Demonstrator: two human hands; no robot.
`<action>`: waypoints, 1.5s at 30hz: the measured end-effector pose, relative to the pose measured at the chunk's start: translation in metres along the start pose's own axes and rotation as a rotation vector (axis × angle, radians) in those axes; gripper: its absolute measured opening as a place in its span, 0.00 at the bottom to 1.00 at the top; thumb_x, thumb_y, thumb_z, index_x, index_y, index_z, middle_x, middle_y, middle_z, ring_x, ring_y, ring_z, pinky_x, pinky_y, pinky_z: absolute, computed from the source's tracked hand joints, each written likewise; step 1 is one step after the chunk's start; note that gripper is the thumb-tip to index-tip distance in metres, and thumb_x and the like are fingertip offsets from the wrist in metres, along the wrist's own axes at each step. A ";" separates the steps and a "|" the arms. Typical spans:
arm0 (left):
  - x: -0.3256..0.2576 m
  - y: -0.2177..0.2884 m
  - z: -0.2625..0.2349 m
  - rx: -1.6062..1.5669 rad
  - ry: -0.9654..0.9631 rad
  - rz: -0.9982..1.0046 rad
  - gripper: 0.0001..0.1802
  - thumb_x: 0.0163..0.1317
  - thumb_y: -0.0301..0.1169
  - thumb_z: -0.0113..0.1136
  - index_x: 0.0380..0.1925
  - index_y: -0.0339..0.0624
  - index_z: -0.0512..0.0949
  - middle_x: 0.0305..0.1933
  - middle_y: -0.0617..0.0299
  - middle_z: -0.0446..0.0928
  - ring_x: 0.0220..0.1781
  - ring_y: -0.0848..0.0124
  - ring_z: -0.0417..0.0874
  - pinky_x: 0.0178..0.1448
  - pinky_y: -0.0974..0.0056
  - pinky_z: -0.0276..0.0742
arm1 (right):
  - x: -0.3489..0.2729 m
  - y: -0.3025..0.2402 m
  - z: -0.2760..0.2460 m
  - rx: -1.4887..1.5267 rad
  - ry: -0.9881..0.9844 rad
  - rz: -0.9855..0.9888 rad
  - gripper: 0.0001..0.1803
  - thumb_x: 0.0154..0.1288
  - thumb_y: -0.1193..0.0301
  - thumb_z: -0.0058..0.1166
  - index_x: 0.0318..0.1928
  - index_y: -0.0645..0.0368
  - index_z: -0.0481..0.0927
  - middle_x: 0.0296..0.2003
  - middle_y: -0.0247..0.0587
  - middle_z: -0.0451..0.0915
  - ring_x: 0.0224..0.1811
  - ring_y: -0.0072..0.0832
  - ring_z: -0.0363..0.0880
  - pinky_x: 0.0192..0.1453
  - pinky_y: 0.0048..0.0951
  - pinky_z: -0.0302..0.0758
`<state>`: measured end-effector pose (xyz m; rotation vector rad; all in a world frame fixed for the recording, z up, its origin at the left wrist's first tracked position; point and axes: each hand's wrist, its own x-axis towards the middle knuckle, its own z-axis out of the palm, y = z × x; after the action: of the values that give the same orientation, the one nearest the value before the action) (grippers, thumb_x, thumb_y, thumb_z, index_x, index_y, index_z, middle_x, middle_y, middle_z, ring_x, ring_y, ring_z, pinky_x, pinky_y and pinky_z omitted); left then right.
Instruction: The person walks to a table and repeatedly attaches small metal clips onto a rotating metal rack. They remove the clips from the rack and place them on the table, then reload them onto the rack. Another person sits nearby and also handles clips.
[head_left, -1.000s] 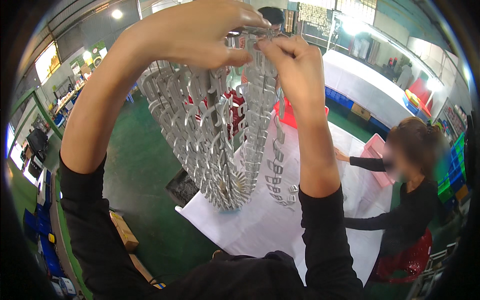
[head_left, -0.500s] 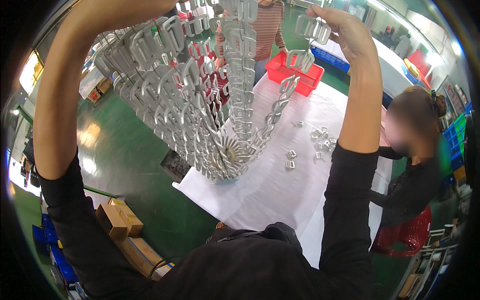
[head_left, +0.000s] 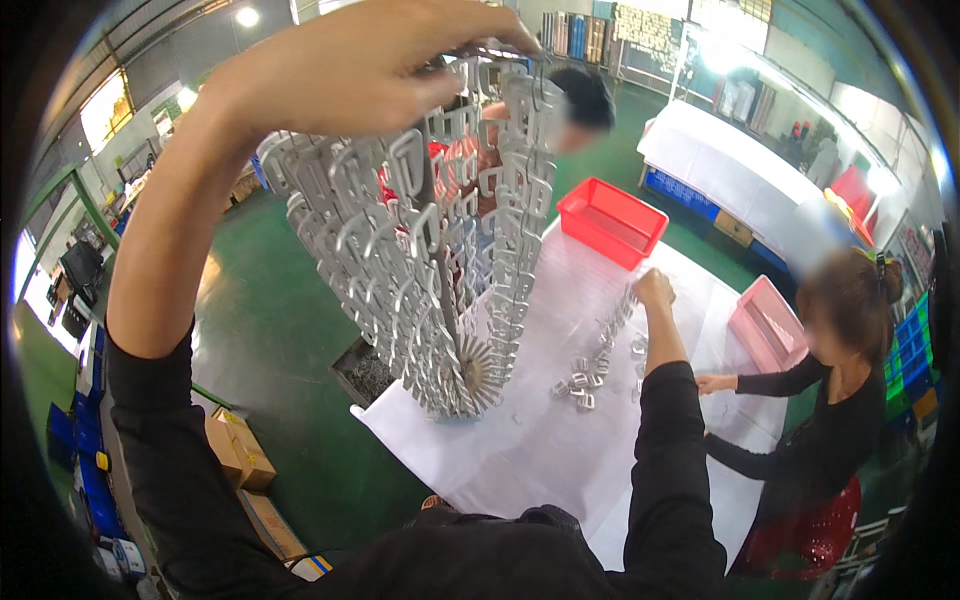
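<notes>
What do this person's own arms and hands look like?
The left sleeve and right sleeve are plain black and stop well short of the wrists. The left hand and right hand show no gloves.

No words, labels, brands, numbers or signs can be read on anything in view. Any print on the tan cardboard boxes (head_left: 250,458) on the floor at left, or on the bright blue panels (head_left: 680,195) under the long white-covered counter (head_left: 745,155) at the back, is too small or blurred to make out.
</notes>
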<state>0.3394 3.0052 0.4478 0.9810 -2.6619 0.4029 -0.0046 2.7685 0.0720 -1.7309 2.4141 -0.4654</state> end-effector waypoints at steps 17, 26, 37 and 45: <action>0.013 0.004 0.021 0.235 0.144 0.016 0.20 0.52 0.17 0.51 0.47 0.33 0.76 0.50 0.45 0.76 0.53 0.51 0.76 0.58 0.55 0.70 | -0.202 -0.204 -0.239 0.904 0.487 -0.879 0.11 0.54 0.64 0.58 0.32 0.57 0.85 0.29 0.42 0.78 0.31 0.35 0.77 0.38 0.34 0.70; -0.004 0.024 0.000 0.138 0.042 0.047 0.22 0.52 0.17 0.49 0.50 0.31 0.72 0.51 0.44 0.75 0.53 0.53 0.76 0.59 0.57 0.71 | -0.189 -0.185 -0.251 1.367 -0.277 -0.987 0.14 0.58 0.63 0.58 0.34 0.63 0.84 0.31 0.36 0.82 0.36 0.21 0.74 0.45 0.26 0.66; 0.010 0.023 0.001 -0.032 -0.039 -0.013 0.24 0.49 0.14 0.48 0.51 0.26 0.71 0.49 0.40 0.75 0.50 0.53 0.79 0.56 0.59 0.74 | -0.187 -0.157 -0.248 1.451 -0.298 -0.956 0.13 0.58 0.65 0.57 0.32 0.64 0.84 0.31 0.37 0.82 0.39 0.23 0.72 0.49 0.24 0.62; -0.007 -0.005 0.020 0.127 0.179 0.142 0.24 0.53 0.18 0.50 0.53 0.37 0.71 0.54 0.50 0.74 0.56 0.53 0.74 0.60 0.54 0.69 | -0.189 -0.141 -0.241 1.247 0.023 -0.775 0.14 0.57 0.63 0.58 0.31 0.63 0.85 0.29 0.37 0.80 0.34 0.28 0.74 0.46 0.30 0.65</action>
<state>0.3450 2.9986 0.4281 0.7523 -2.5762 0.6651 0.1162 2.9458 0.3323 -1.7654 0.8032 -1.5826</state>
